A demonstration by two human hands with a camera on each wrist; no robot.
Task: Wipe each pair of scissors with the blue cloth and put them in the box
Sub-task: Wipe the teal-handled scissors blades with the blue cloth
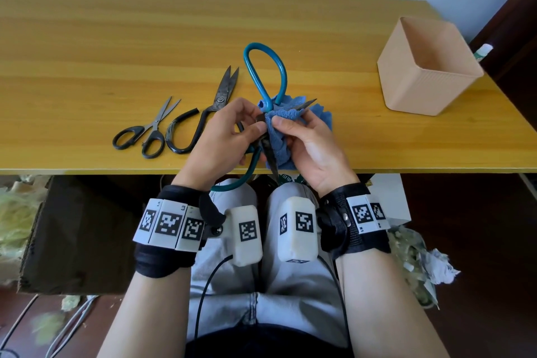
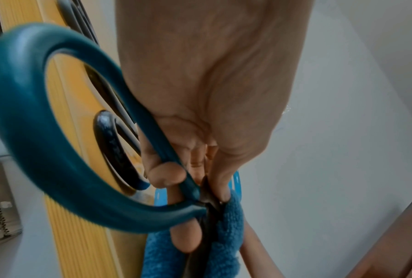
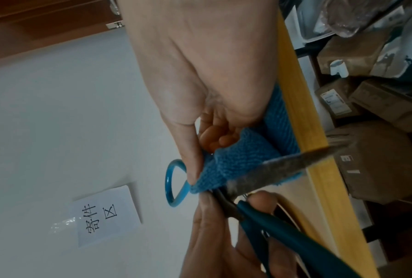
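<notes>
Three Pairs of Scissors, One Under the Cloth

Two hands meet over the near edge of the yellow wooden bench, working on a large pair of scissors with looped teal-coated handles. The left hand has its fingers and thumb curled round the teal-handled scissors near the pivot; the left wrist view shows one big teal loop curving back toward the wrist while the fingertips press the handle shank. In the head view, one loop hangs below the bench edge toward the person's lap, and the other rises above the hands.

The right hand pinches a bunched blue terry cloth against the scissors, thumb on top and fingers curled beneath. In the right wrist view the blue cloth is folded over the base of a dull grey blade, whose tip juts out bare beyond the fabric.

Just left of the hands, two more pairs lie flat on the bench, blades pointing away from the person: a dark metal pair with long curved black handles, and, beside it on the left, a smaller pair with black plastic finger rings. The two are close together; whether they touch is unclear.

Farther off, toward the right end of the bench, stands a tan square open-topped box, well apart from the hands and the scissors. Nothing shows inside it from this angle.
</notes>
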